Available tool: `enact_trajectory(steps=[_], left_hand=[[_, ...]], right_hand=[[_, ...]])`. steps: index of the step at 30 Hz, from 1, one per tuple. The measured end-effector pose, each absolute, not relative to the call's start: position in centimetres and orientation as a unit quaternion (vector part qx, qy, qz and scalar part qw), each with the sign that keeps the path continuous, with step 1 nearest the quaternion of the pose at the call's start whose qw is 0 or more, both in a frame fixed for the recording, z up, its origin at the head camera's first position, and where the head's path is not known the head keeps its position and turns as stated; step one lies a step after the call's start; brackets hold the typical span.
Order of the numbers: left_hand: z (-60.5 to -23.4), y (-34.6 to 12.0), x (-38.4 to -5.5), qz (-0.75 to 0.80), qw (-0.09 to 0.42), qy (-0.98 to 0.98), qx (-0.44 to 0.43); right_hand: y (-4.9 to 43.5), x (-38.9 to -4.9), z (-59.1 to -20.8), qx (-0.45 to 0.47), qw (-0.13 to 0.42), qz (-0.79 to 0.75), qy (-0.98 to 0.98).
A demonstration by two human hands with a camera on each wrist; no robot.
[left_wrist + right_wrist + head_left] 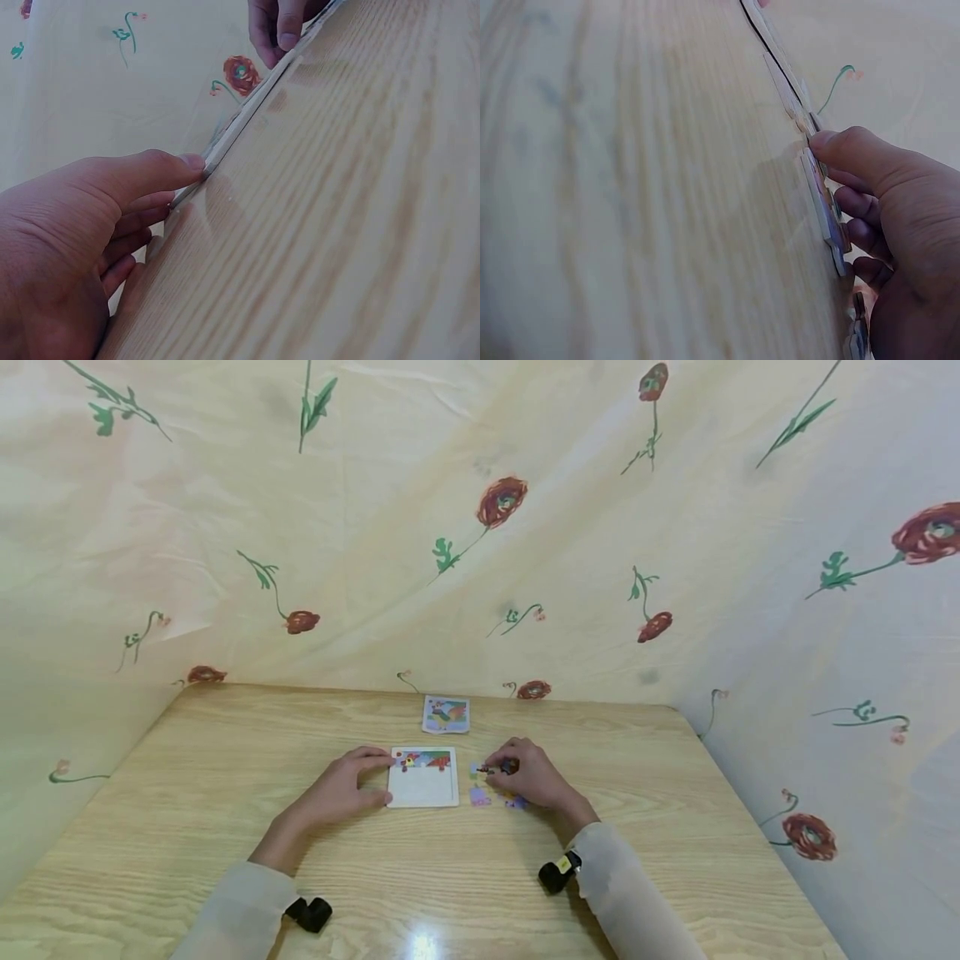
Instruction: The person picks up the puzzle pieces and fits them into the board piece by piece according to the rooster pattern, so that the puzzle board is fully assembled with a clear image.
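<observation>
A white puzzle tray [422,789] lies on the table, a strip of picture pieces [423,760] along its far side and bare white below. My left hand [348,785] holds the tray's left edge, thumb at the near corner and fingers farther up. In the left wrist view, the thumb [176,169] presses against the tray's rim. To the right of the tray, my right hand [528,774] pinches a small puzzle piece [485,770] over a group of loose pieces. The right wrist view has the thumb [840,150] close above stacked pieces [821,206]; the fingers partly hide them.
A square picture card [446,715] with a colourful bird lies behind the tray. Loose purple pieces [480,797] lie between tray and right hand, others under that hand. Flowered cloth [375,527] rises behind the wooden table [465,877] and along its sides.
</observation>
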State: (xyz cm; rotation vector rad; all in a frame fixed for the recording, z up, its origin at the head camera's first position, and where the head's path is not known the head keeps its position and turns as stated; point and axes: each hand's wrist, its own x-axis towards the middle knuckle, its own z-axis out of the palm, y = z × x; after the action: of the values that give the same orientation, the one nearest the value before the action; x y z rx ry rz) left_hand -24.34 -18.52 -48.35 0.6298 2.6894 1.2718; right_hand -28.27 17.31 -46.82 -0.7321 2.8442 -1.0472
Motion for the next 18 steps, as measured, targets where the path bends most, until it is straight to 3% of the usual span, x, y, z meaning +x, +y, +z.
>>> enact_trajectory(steps=[18], left_hand=[[-48.4,-18.6,-24.3,0.416,0.05,0.884,0.206]], right_hand=[[15.6,-28.3,-46.5,-0.253,-0.005,-0.347,0.903]])
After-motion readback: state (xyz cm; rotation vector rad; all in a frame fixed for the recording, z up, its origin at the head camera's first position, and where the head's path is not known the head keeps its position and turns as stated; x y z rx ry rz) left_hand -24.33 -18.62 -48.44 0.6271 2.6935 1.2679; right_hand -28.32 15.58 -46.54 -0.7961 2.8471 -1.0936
